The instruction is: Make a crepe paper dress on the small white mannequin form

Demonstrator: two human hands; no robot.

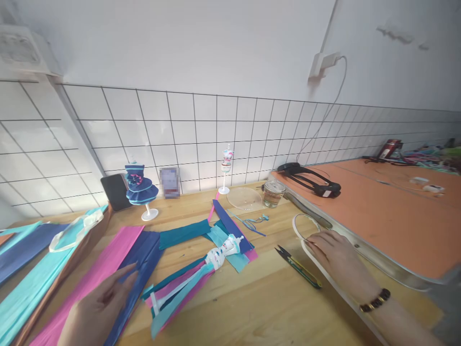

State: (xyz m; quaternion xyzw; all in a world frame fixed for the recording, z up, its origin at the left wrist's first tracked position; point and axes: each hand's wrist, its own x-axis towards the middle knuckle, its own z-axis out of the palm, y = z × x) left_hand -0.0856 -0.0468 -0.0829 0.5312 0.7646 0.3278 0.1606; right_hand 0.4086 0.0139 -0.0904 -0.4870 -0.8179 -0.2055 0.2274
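Note:
My right hand [329, 252], with a dark bracelet at the wrist, pinches a narrow white band [299, 226] that loops beyond the fingers and runs down under the forearm. My left hand [103, 302] hovers at the lower left over pink fabric [104, 259] and navy fabric [144, 254]; its thumb and index finger are apart, holding nothing. Between the hands lies a small patterned dress form [218, 257] with teal, pink and light blue strips trailing from it. Thread snips [300, 269] rest on the wood just left of my right hand.
Behind stand a form in a blue dress [141, 190], a bare patterned form [226, 166], a phone [115, 192] and a lidded glass jar [273, 194]. Turquoise fabric [39, 283] lies far left. A black headset [309, 180] sits on the orange surface [389, 216] at right.

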